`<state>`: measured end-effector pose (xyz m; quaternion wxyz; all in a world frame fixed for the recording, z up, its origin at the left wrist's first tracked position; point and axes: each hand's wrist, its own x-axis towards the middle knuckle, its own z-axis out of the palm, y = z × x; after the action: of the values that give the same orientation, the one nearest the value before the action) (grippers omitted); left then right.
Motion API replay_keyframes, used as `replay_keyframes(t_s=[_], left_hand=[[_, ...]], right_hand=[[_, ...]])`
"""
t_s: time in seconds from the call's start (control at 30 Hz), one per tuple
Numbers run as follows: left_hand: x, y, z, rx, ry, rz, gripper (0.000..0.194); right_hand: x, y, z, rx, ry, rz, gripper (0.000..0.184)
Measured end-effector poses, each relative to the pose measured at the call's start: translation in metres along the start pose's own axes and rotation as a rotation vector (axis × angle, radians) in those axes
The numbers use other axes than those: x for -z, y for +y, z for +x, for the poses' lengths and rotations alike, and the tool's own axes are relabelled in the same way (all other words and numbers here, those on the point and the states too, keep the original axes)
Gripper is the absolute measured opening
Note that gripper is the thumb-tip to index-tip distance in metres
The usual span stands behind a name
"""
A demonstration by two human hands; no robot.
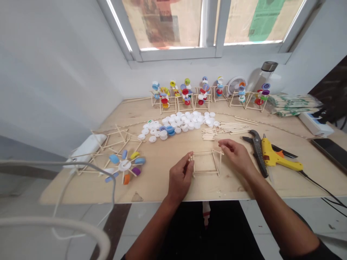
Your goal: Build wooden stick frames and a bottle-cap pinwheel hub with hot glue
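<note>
A bare rectangular frame of wooden craft sticks lies near the front edge of the plywood tabletop, with no bottle caps on it yet. A row of finished stick stands carrying coloured caps lines the back by the window, a cap wheel rests at the left, and a heap of white bottle caps waits mid-table. The left hand pinches the frame's left side between thumb and fingertips, while the right hand hovers at its right corner, fingers loosely together and curled, holding nothing visible.
</note>
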<state>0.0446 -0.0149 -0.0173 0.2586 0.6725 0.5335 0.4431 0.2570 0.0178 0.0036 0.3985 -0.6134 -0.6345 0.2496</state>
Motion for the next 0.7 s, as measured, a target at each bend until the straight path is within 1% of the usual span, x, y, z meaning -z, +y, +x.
replay_keyframes(t_s=[0.07, 0.13, 0.27, 0.4, 0.5, 0.7], left_hand=[[-0.001, 0.000, 0.000, -0.007, -0.004, 0.012, 0.038], [-0.001, -0.001, 0.000, -0.019, -0.009, 0.031, 0.038], [-0.002, -0.001, -0.001, -0.047, -0.017, 0.066, 0.040], [-0.002, -0.001, -0.002, -0.062, -0.025, 0.087, 0.040], [-0.002, -0.001, -0.002, -0.062, -0.020, 0.091, 0.040], [-0.001, -0.001, -0.002, -0.052, -0.010, 0.084, 0.039]], right_hand=[[-0.003, 0.004, -0.019, -0.010, 0.010, 0.022, 0.029], [-0.008, 0.005, -0.034, 0.023, 0.009, 0.041, 0.031], [-0.016, 0.003, -0.052, 0.112, 0.028, 0.053, 0.035], [-0.020, 0.001, -0.058, 0.145, 0.044, 0.038, 0.039], [-0.021, 0.002, -0.060, 0.157, 0.033, 0.027, 0.041], [-0.024, 0.004, -0.061, 0.131, 0.027, 0.007, 0.044]])
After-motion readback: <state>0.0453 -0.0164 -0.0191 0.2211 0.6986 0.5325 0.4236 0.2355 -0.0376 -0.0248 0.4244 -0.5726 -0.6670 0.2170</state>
